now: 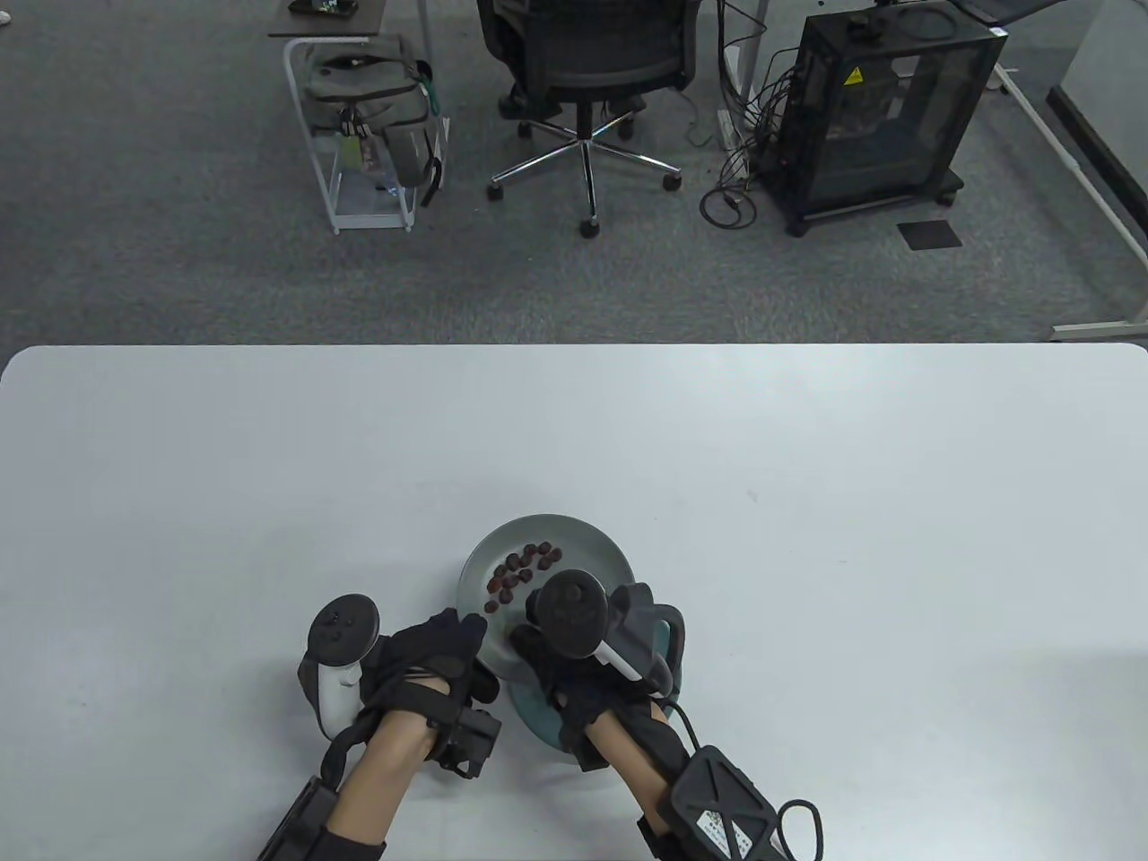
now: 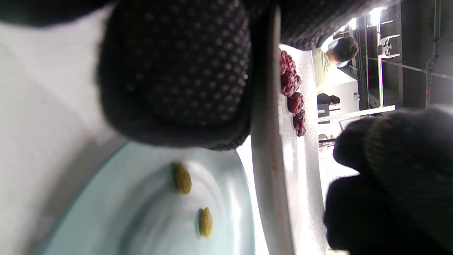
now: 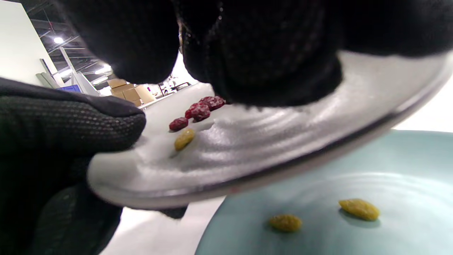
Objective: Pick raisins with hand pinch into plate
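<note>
A grey plate [image 1: 592,547] carries several dark red dried fruits [image 1: 525,569] and one green raisin [image 3: 184,139]. Its near edge is raised over a teal plate [image 1: 538,717], which holds two green raisins [image 3: 286,222]. My left hand [image 1: 471,641] grips the grey plate's near-left rim [image 2: 269,141], with one finger [image 2: 177,71] under it. My right hand [image 1: 525,641] has its fingertips [image 3: 265,53] bunched together and pressed on the grey plate's near part. Whether they pinch a raisin is hidden.
The white table [image 1: 807,448] stretches out around both plates. Beyond its far edge stand an office chair [image 1: 587,54], a rack with a backpack [image 1: 372,108] and a black cabinet [image 1: 883,108].
</note>
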The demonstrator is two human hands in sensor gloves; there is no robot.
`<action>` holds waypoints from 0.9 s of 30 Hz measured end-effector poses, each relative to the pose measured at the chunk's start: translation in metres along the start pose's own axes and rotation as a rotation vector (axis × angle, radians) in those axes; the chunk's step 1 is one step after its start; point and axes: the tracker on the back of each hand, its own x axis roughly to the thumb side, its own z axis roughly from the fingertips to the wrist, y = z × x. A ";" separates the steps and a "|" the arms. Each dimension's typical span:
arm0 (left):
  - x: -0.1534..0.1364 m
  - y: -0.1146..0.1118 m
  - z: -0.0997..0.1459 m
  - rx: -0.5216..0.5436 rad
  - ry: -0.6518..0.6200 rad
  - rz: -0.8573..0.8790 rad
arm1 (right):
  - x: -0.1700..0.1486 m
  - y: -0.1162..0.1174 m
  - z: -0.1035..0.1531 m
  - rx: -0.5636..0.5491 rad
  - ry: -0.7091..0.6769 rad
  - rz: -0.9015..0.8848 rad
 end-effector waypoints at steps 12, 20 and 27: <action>0.000 -0.007 0.001 -0.023 -0.003 -0.023 | 0.001 0.015 -0.013 0.104 0.074 0.081; 0.000 -0.011 0.000 -0.032 -0.003 -0.051 | 0.000 0.021 -0.020 0.127 0.144 0.099; 0.000 -0.012 0.000 -0.035 0.003 -0.063 | -0.001 0.027 -0.024 0.123 0.158 0.110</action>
